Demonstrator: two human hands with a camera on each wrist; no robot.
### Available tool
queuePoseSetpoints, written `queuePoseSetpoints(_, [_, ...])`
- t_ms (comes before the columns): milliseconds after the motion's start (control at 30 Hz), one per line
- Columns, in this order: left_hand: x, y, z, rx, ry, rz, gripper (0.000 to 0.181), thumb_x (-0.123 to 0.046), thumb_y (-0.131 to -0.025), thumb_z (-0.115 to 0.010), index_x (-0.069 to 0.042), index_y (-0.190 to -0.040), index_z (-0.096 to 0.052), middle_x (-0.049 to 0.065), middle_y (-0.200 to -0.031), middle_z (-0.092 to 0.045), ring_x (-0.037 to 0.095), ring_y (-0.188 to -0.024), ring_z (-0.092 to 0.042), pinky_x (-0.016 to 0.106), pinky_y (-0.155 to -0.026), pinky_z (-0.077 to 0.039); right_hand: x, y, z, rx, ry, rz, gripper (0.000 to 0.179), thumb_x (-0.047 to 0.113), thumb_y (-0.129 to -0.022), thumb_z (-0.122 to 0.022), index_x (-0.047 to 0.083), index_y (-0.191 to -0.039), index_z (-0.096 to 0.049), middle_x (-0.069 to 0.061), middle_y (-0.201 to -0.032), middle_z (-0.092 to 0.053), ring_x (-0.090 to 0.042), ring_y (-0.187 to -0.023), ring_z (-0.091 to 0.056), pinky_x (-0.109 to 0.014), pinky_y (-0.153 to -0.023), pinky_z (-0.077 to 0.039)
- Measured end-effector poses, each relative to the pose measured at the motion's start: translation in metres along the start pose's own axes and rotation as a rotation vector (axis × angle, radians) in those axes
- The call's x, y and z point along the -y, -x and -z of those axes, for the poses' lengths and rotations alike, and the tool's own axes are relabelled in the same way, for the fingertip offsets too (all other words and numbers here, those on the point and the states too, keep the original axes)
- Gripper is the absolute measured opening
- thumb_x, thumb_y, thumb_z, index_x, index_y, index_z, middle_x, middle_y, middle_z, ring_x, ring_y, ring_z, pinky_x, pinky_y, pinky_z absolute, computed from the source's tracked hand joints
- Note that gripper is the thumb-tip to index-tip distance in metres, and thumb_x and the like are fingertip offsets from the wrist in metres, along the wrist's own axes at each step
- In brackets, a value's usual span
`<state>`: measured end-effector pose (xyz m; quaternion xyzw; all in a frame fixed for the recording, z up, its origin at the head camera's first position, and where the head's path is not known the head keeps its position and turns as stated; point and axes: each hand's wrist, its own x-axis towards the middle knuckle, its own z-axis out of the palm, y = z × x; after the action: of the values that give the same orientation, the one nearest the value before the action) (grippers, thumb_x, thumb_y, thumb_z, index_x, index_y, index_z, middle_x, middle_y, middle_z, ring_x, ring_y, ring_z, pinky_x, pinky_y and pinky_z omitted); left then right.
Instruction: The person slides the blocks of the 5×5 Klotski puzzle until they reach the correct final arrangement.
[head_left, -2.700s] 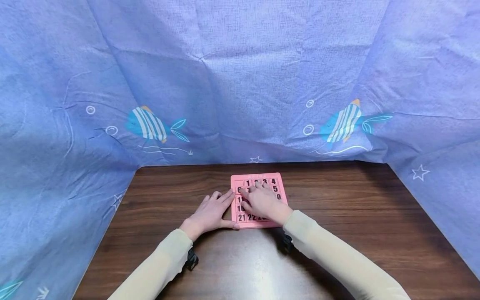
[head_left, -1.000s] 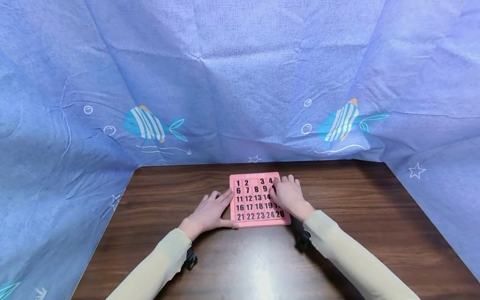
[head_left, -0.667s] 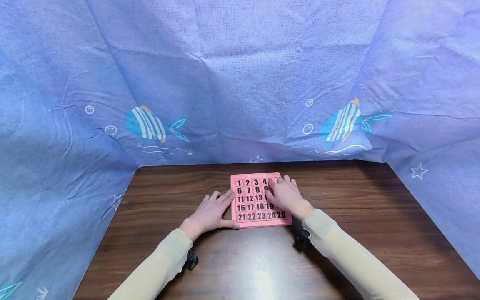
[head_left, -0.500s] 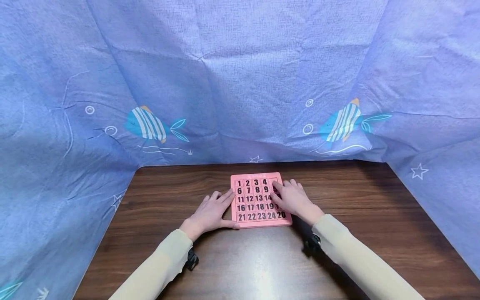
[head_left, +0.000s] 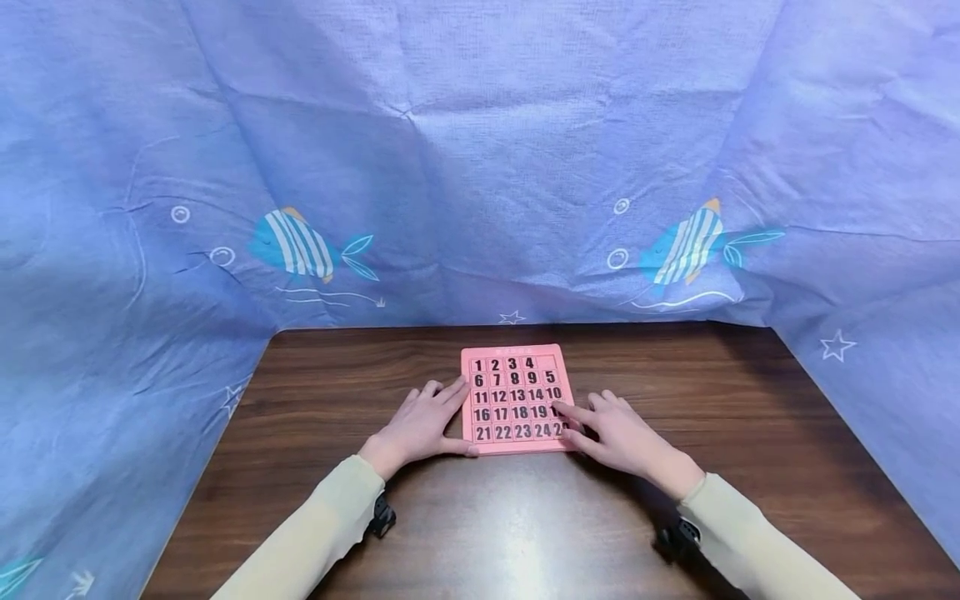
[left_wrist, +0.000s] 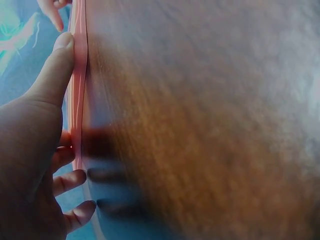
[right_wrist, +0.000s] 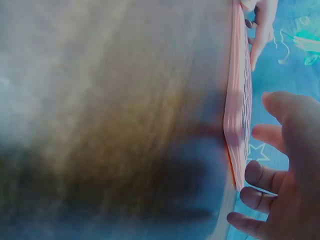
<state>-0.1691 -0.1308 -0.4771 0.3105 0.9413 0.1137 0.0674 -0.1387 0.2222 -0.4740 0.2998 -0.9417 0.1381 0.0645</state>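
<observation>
A pink number slide puzzle (head_left: 517,447) lies flat on the table. Its top row reads 1 to 4, with the gap at the top right corner. Down the right column show 5 and 10; fingers partly cover the tiles below. My left hand (head_left: 418,426) rests against the puzzle's left side, its straight fingers along that edge and its thumb at the near left corner. Over the right column reaches my right hand (head_left: 626,433), index finger extended onto the fourth row, thumb by the bottom row. In the right wrist view, the puzzle's pink edge (right_wrist: 234,110) shows beside the spread fingers.
The dark wooden table (head_left: 750,417) extends on both sides of the puzzle. A blue cloth (head_left: 495,167) printed with fish hangs behind and beside it. Dark wrist devices are on the left wrist (head_left: 382,517) and the right wrist (head_left: 677,540).
Tiles 1 to 4 have slid left, shifting the gap from top left to top right. My right hand has moved right, then down toward the near right edge. The left hand stays put.
</observation>
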Motion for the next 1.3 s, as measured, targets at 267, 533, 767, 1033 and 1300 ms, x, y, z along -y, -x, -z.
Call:
queuePoseSetpoints(267, [0.0,-0.001,-0.006,0.007,-0.005,0.011,0.11,-0.075,-0.083,-0.07,-0.01,-0.164,-0.034,0.007,-0.17,-0.03,0.03,-0.131,-0.045,0.058,-0.107,-0.039,-0.003,-0.01,-0.008,0.028,0.024,-0.066,0.05,0.041,-0.1,-0.067,0.019,-0.145,-0.065,0.001,-0.08,-0.053,-0.021,-0.078,-0.047,-0.039,-0.071,-0.038])
queuePoseSetpoints(533, [-0.004,-0.001,-0.009,0.031,-0.002,0.023,0.111,-0.078,-0.083,-0.067,-0.013,-0.165,-0.031,0.004,-0.172,-0.026,0.031,-0.137,-0.043,0.063,-0.113,-0.035,-0.007,-0.03,-0.012,0.061,0.065,-0.167,0.048,0.044,-0.101,-0.064,0.021,-0.144,-0.066,-0.012,-0.094,-0.066,-0.028,-0.086,-0.051,-0.044,-0.073,-0.041])
queuePoseSetpoints(767, [-0.005,-0.003,-0.005,0.024,0.019,0.024,0.108,-0.074,-0.084,-0.07,-0.012,-0.164,-0.034,0.005,-0.171,-0.03,0.031,-0.136,-0.043,0.06,-0.112,-0.035,-0.015,-0.046,-0.008,0.143,0.057,-0.238,0.053,0.046,-0.105,-0.057,0.022,-0.151,-0.058,-0.018,-0.107,-0.067,-0.032,-0.093,-0.052,-0.048,-0.078,-0.04])
queuePoseSetpoints(1033, [-0.005,-0.004,-0.004,0.04,0.003,0.023,0.111,-0.078,-0.083,-0.068,-0.012,-0.165,-0.031,0.005,-0.172,-0.026,0.03,-0.136,-0.043,0.06,-0.112,-0.035,-0.016,-0.031,-0.011,0.067,0.037,-0.141,0.047,0.042,-0.103,-0.062,0.02,-0.144,-0.066,-0.009,-0.095,-0.065,-0.03,-0.092,-0.054,-0.045,-0.077,-0.042])
queuePoseSetpoints(1300, [-0.002,-0.004,-0.003,0.042,-0.017,0.044,0.112,-0.078,-0.082,-0.067,-0.014,-0.166,-0.029,0.003,-0.172,-0.025,0.031,-0.141,-0.041,0.061,-0.114,-0.033,-0.007,-0.014,-0.008,-0.003,0.086,-0.057,0.043,0.041,-0.1,-0.066,0.021,-0.138,-0.071,-0.001,-0.084,-0.061,-0.027,-0.085,-0.052,-0.041,-0.073,-0.04])
